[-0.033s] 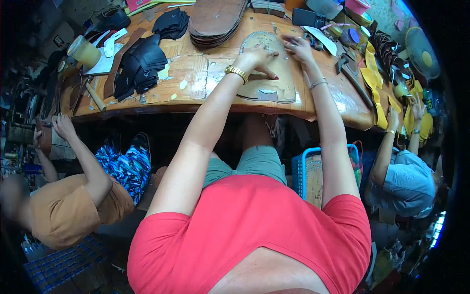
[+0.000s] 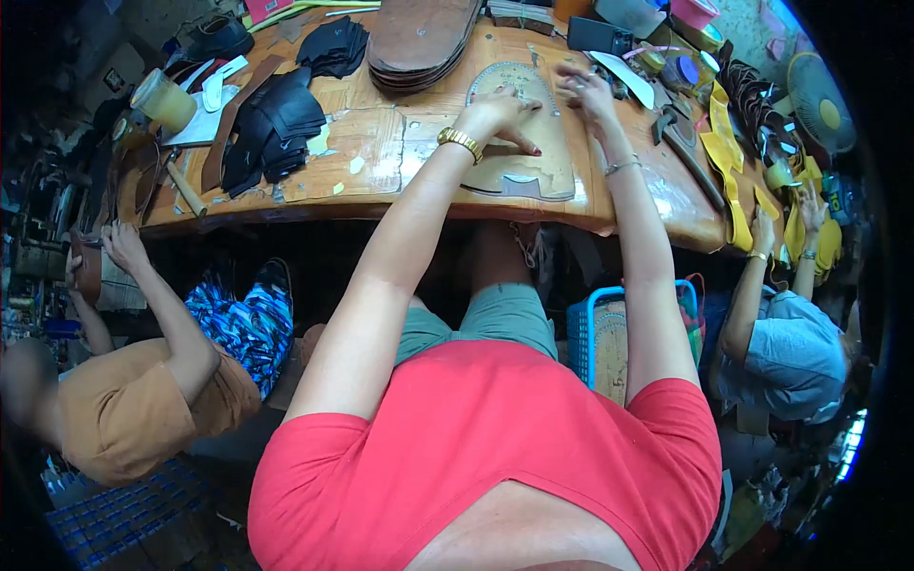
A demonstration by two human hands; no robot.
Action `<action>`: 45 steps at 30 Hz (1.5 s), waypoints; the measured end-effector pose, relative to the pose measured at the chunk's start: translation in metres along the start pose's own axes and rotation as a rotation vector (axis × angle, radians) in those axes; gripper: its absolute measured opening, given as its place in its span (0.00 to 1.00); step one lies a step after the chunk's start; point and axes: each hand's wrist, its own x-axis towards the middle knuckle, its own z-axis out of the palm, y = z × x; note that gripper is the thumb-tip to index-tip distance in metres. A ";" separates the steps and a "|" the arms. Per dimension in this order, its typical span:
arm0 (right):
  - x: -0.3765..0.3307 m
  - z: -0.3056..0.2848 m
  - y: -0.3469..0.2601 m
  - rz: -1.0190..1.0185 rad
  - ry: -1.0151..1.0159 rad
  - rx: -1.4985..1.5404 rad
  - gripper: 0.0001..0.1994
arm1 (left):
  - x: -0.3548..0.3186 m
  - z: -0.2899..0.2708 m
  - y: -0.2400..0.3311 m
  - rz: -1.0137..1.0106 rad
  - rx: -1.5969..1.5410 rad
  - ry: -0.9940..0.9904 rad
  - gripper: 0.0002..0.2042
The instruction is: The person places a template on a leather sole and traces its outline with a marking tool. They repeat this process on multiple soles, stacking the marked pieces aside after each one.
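Note:
A tan, arch-topped template (image 2: 552, 171) with a row of small holes along its curved edge lies flat on the wooden table (image 2: 371, 157) in front of me. Brown leather shows at its lower edge. My left hand (image 2: 497, 112), with a gold watch at the wrist, rests on the template with fingers spread and the thumb stretched toward the right. Just off the template's upper right side hovers my right hand (image 2: 590, 100), a thin bracelet on its wrist. Its fingers are bent and smeared by motion, so I cannot make out whether anything is in them.
Beyond the template stands a stack of brown leather pieces (image 2: 422, 38). Black leather pieces (image 2: 276, 119) and a wooden-handled tool (image 2: 186, 186) lie left; a hammer (image 2: 690, 162) and yellow strips (image 2: 725, 171) lie right. A blue basket (image 2: 579, 333) sits beside me. Co-workers sit either side.
My right hand has shifted slightly and its fingers have moved in the air beside the template. My left hand and the template have stayed in place.

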 end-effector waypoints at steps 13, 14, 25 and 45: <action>-0.148 -0.014 -0.036 -0.264 0.047 -0.013 0.13 | -0.005 -0.006 0.003 0.020 0.062 0.076 0.54; -0.162 0.001 -0.037 -0.214 -0.039 0.011 0.13 | -0.004 -0.006 0.004 0.028 0.069 0.077 0.54; -0.185 0.108 -0.056 -0.355 -0.386 -0.206 0.07 | -0.002 -0.009 -0.002 0.054 0.108 0.041 0.51; -0.180 0.082 -0.052 -0.374 -0.309 -0.347 0.07 | 0.004 -0.005 -0.004 0.074 0.166 0.055 0.49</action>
